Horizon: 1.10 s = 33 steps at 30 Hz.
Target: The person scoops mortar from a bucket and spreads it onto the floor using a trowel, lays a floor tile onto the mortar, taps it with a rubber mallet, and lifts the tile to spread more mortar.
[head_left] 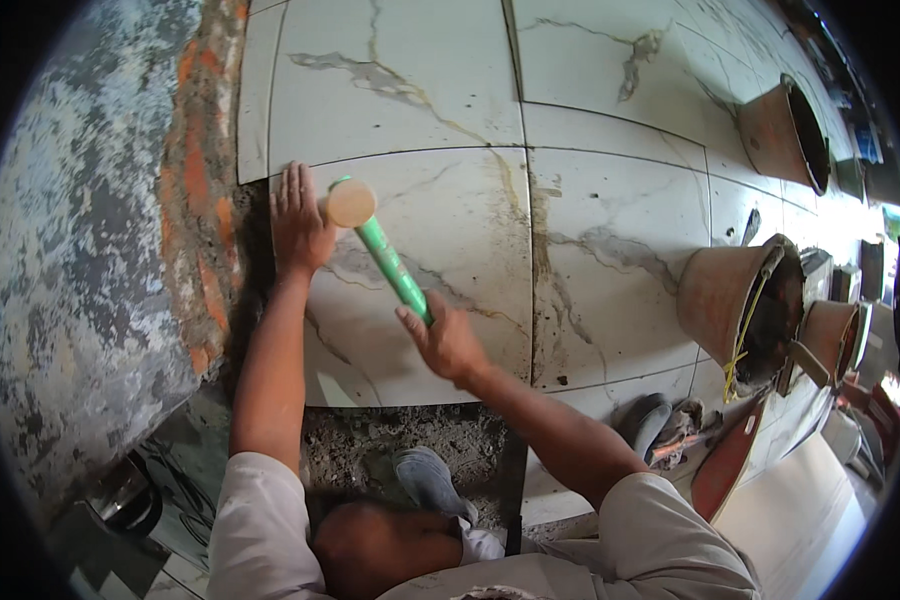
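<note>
My right hand [448, 338] is wrapped round the green handle of a mallet [390, 264]. The round, tan mallet head is over the upper left part of a large white marble-patterned floor tile [460, 205]; I cannot tell whether it touches the surface. On the left edge of that same tile lies my left hand [303, 222], palm down with fingers stretched away from me. The tile's near edge borders a strip of rough grey mortar [360, 440], where one of my shoes [430, 480] shows.
A weathered wall [80, 230] with exposed brick runs along the left. Buckets stand on tiles at the right, the middle bucket [722, 300] holding dark material and a yellow cord. A red-faced board [728, 460] and grey shoes [645, 422] lie nearer me. Cables [185, 490] hang lower left.
</note>
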### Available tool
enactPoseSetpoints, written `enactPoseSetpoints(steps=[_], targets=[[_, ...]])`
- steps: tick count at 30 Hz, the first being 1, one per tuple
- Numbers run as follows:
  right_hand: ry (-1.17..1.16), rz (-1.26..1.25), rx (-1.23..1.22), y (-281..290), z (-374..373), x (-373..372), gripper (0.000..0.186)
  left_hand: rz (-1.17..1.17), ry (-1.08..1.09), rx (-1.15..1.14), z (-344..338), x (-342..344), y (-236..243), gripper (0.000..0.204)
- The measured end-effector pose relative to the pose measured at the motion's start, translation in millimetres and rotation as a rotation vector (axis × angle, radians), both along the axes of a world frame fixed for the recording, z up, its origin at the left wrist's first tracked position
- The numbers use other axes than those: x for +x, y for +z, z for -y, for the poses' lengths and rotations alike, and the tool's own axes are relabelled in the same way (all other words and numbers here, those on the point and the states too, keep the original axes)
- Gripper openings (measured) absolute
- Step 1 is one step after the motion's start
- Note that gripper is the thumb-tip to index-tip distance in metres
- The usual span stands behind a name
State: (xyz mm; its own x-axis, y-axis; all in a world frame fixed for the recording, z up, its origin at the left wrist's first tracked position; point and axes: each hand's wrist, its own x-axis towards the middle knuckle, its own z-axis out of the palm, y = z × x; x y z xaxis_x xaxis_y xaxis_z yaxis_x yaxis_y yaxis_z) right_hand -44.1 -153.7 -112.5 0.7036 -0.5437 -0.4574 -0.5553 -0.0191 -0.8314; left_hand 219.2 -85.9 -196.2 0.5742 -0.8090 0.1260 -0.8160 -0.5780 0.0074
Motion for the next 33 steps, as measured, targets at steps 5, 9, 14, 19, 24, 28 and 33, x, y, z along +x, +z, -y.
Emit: enactPoseSetpoints(steps=[5, 9, 14, 19, 24, 28, 33], targets=[[-0.186, 0.139, 0.217, 19, -16, -33, 0.034, -0.047, -0.022, -0.051, 0, 3, -3, 0.071], [-0.436, -0.131, -0.11, 14, 26, -82, 0.029, -0.02, 0.015, -0.061, 2, 4, -3, 0.071], [-0.462, -0.386, -0.748, -12, 111, -174, 0.035, 0.018, -0.078, 0.062, -7, -30, 14, 0.074], [-0.383, -0.572, -0.997, -40, 144, -241, 0.046, -0.2, -0.128, 0.034, -66, -109, 25, 0.081], [-0.261, -0.723, -1.282, -48, 124, -239, 0.049, -0.347, 0.079, 0.123, -151, -169, 30, 0.081], [-0.268, -0.37, -1.154, -39, 56, -203, 0.034, -0.289, 0.319, 0.012, -198, -224, 44, 0.066], [-0.483, -0.291, -0.411, -24, -52, -182, 0.029, -0.687, 0.939, 0.006, -241, -246, 50, 0.038]])
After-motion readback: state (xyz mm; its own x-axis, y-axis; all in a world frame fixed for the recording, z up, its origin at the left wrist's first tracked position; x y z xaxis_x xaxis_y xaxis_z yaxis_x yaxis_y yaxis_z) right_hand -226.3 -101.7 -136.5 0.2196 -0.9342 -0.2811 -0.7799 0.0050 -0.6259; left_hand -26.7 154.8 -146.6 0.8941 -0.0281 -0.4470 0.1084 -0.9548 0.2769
